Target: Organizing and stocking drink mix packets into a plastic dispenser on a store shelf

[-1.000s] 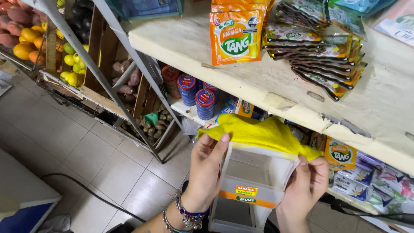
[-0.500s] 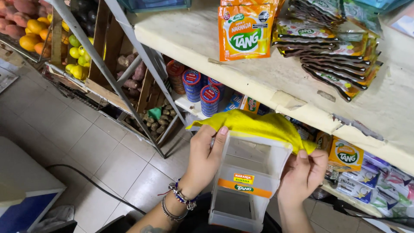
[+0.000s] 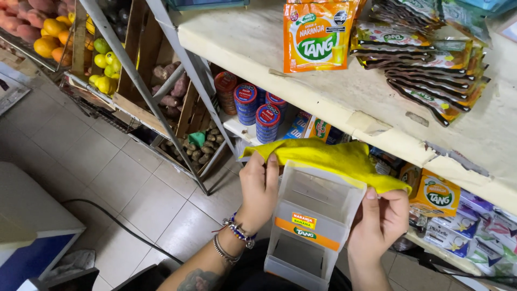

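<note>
Hands grip a clear plastic dispenser just near the shelf edge: left hand and right hand each pinch a yellow cloth over its top. Open tiled floor lies left.

Yellow cloth at centre. Translucent white dispenser below it, orange label band. Orange drink sachet at top. Blue-and-red tins mid-frame. Yellow and orange fruit upper left. Grey floor tiles lower left.
</note>
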